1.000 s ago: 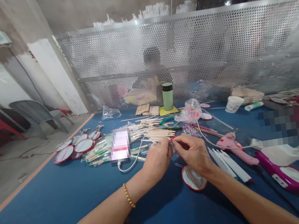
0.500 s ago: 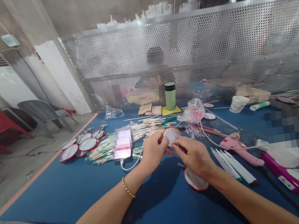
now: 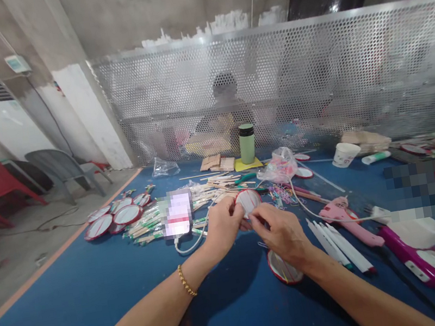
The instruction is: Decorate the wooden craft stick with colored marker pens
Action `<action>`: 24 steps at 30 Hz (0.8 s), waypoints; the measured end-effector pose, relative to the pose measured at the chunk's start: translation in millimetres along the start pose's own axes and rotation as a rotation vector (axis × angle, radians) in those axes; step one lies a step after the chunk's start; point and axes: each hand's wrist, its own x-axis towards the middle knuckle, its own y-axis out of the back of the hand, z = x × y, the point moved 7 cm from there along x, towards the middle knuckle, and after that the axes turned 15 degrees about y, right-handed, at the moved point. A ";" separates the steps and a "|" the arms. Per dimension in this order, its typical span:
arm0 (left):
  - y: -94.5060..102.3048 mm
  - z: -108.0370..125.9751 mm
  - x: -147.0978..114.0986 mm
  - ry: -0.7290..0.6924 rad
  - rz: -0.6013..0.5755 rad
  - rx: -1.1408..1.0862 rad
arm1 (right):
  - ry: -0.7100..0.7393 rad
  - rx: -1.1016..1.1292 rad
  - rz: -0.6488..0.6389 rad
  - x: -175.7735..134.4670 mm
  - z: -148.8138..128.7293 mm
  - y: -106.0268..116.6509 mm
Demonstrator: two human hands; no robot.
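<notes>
Between my two hands is a small round white disc with a red rim [image 3: 250, 200], raised above the blue table [image 3: 146, 284]. My left hand [image 3: 226, 220] grips its left edge between thumb and fingers. At the disc's lower edge, my right hand [image 3: 278, 229] is closed in a pinch; whatever its fingertips pinch is too small to make out. Partly under my right hand lies a second red-rimmed disc [image 3: 283, 269] with thin lines across its face. Just beyond the hands are a heap of colourful elastic bands [image 3: 282, 194] and a pile of wooden sticks [image 3: 148, 224].
A phone [image 3: 177, 213] on a white cable lies to the left, near several stacked red-rimmed discs [image 3: 127, 214]. On the right are white pens [image 3: 344, 247], a pink glue gun [image 3: 351, 224] and a purple device [image 3: 431, 261]. A green bottle [image 3: 247, 144] stands before the perforated metal screen [image 3: 173, 93].
The view has shifted slightly. Both hands keep hold near the disc, and my right fingertips have moved a little along its lower edge.
</notes>
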 end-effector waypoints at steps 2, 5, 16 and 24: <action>-3.7 1.7 -2.9 -0.050 -0.014 0.069 | -0.037 0.027 0.053 2.0 5.8 5.8; -8.8 4.3 -9.5 -0.180 0.020 0.226 | -0.108 0.055 0.124 2.4 14.8 10.1; -18.9 15.8 -27.0 -0.466 0.142 0.598 | -0.218 0.213 0.188 6.0 13.9 21.3; -20.7 20.0 -30.9 -0.492 0.141 0.720 | -0.235 0.297 0.182 6.5 13.1 26.7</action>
